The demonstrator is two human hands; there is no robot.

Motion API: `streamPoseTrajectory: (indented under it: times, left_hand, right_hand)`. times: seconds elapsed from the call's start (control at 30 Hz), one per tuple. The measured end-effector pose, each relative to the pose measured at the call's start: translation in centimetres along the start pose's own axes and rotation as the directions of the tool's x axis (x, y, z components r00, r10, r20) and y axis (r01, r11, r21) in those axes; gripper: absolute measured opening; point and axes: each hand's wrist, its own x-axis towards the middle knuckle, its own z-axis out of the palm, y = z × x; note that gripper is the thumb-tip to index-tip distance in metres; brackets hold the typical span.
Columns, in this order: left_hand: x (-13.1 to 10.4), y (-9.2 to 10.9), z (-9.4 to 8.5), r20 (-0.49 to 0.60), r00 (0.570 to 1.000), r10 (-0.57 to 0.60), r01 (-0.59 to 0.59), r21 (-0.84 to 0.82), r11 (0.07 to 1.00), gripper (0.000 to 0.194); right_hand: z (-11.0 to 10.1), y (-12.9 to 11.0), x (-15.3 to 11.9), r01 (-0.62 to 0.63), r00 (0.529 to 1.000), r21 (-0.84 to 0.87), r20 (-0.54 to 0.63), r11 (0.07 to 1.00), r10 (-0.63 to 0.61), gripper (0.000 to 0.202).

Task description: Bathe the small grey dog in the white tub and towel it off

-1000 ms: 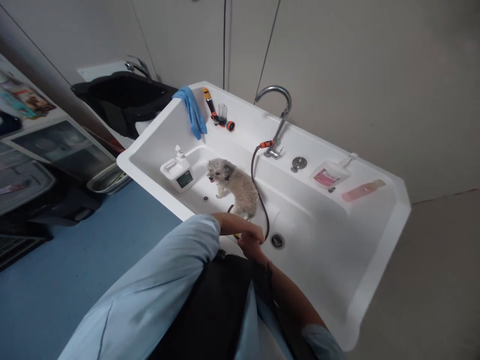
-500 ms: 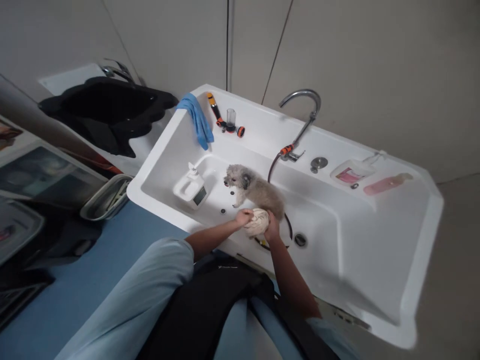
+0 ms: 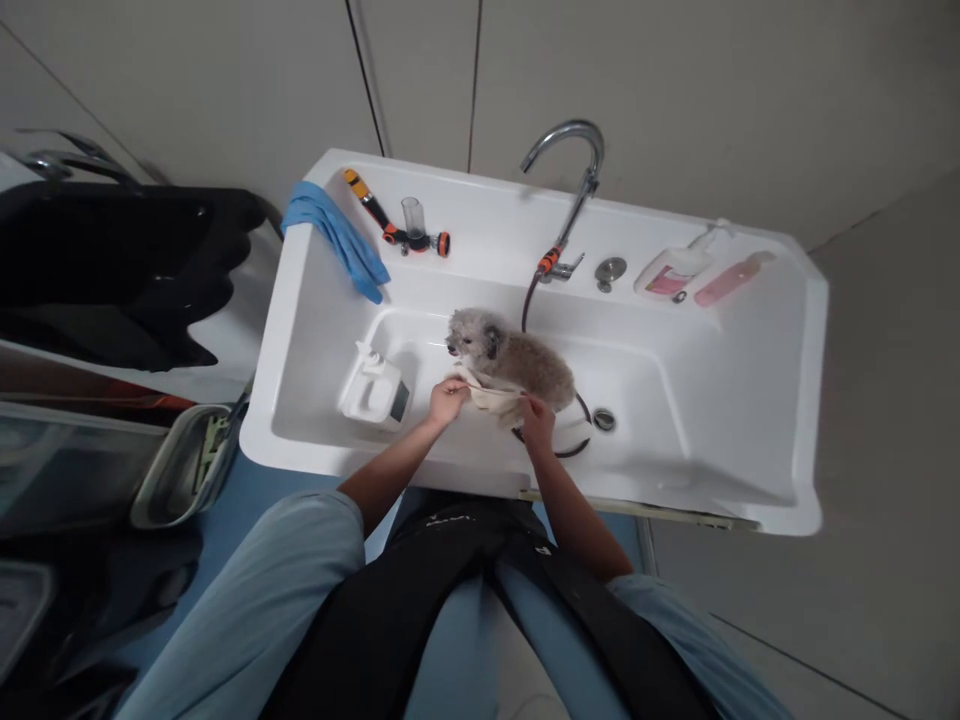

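A small grey-brown dog (image 3: 532,368) stands in a white tub (image 3: 735,385), its head to the left. In front of its near side a cream cloth (image 3: 491,398) is stretched between my two hands. My left hand (image 3: 448,398) pinches the cloth's left end, below the dog's head. At the right end, close to the dog's hindquarters, my right hand (image 3: 537,420) grips the cloth. The cloth hides the dog's legs in part.
Left of the dog stands a white jug (image 3: 375,392). A blue cloth (image 3: 336,238) hangs over the tub's corner. Along the back ledge are a spray handle (image 3: 412,238), a faucet (image 3: 576,215) with a dark hose, a clear bottle (image 3: 675,270) and a pink bottle (image 3: 733,278).
My hands have moved apart, and the bunched cloth is now spread between them. The camera view has turned, so the tub appears more level.
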Motion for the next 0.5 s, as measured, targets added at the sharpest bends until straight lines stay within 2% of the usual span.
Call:
streamPoseTrajectory:
  times: [0.1,0.17,0.27,0.37,0.43,0.5]
  left_hand:
    - [0.2,1.3,-0.7,-0.002,0.983,0.183,-0.182,0.108,0.977,0.009]
    - [0.0,2.0,-0.8,0.037,0.968,0.246,-0.249,0.149,0.957,0.010]
    - [-0.3,2.5,-0.6,0.103,0.964,0.244,-0.261,0.208,0.943,0.014]
    - [0.0,2.4,-1.1,0.189,0.953,0.236,-0.284,0.287,0.915,0.022]
    - [0.8,2.1,-2.1,0.294,0.936,0.194,-0.302,0.384,0.873,0.031]
    - [2.2,1.8,-3.5,0.432,0.897,0.096,-0.335,0.520,0.786,0.038]
  right_hand:
    - [0.1,-1.5,-0.2,0.092,0.996,-0.065,0.011,0.994,-0.092,0.037]
    - [0.5,-2.3,-0.3,0.115,0.993,-0.086,0.010,0.990,-0.114,0.035]
    - [1.5,-3.3,-0.3,0.081,0.996,-0.051,-0.037,0.995,-0.083,0.033]
    - [1.6,-3.8,0.8,0.074,0.987,0.071,-0.148,0.995,-0.063,0.030]
    - [1.1,-4.1,2.8,0.067,0.970,0.219,-0.242,0.973,-0.012,0.025]
    - [0.4,-4.7,5.9,0.011,0.956,0.424,-0.271,0.906,0.116,0.017]
